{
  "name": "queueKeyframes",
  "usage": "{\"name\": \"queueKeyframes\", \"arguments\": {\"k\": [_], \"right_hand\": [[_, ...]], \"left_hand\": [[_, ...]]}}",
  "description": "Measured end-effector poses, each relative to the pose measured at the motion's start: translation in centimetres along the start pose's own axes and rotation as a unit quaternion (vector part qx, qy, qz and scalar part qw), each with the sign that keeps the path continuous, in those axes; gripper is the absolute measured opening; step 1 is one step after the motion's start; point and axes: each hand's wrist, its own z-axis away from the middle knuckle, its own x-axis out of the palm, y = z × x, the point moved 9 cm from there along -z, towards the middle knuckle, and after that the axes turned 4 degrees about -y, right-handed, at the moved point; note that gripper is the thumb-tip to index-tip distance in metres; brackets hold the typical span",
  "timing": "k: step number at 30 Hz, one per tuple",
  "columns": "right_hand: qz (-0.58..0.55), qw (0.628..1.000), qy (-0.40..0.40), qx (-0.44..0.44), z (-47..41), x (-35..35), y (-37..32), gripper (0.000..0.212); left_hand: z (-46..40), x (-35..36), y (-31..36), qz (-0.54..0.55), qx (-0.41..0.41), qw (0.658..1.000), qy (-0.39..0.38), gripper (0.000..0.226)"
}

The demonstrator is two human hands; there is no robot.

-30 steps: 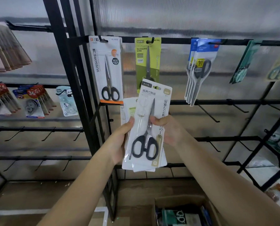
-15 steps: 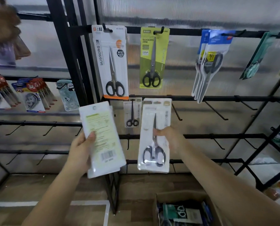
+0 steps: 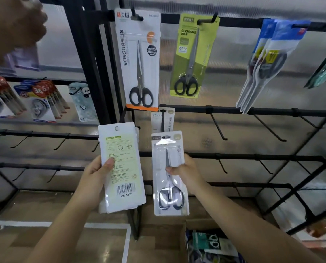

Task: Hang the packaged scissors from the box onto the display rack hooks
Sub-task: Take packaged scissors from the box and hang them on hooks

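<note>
Right hand pinches a scissors pack upright; left hand grips reversed packs.

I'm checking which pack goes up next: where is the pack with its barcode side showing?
In the head view, the barcode-side pack is left of centre, held by the left hand, beside the scissors pack in the right hand.

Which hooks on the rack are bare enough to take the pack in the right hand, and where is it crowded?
Bare hooks run along the second rail right of the small hung pack, and along the third rail. The top rail is crowded: white pack, green pack, blue packs. The right hand holds its pack nearby.
</note>
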Motion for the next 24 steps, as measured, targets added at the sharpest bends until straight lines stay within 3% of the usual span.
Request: {"name": "queueKeyframes", "arguments": {"k": [6,10,17,20,24], "right_hand": [[-0.005,0.996,0.085,-0.034,-2.5,-0.5,-1.2,0.039],[0.106,0.977,0.135,-0.123,-4.6,0.0,-5.3,0.045],[0.259,0.953,0.154,-0.025,-10.1,-0.3,-6.7,0.039],[0.294,0.95,0.099,0.031,-10.1,-0.1,-5.9,0.033],[0.235,0.968,0.06,0.072,-7.1,-1.1,-5.5,0.04]], "left_hand": [[-0.9,1.5,-0.4,0.017,-0.014,1.0,-0.018,0.02],[-1.4,2.3,-0.8,0.047,-0.026,0.998,-0.015,0.018],[-2.5,3.5,-1.0,0.056,-0.028,0.998,-0.024,0.021],[-2.2,4.1,-0.6,0.053,-0.025,0.998,-0.022,0.022],[-1.8,4.8,0.1,0.057,-0.018,0.998,-0.009,0.02]]}}
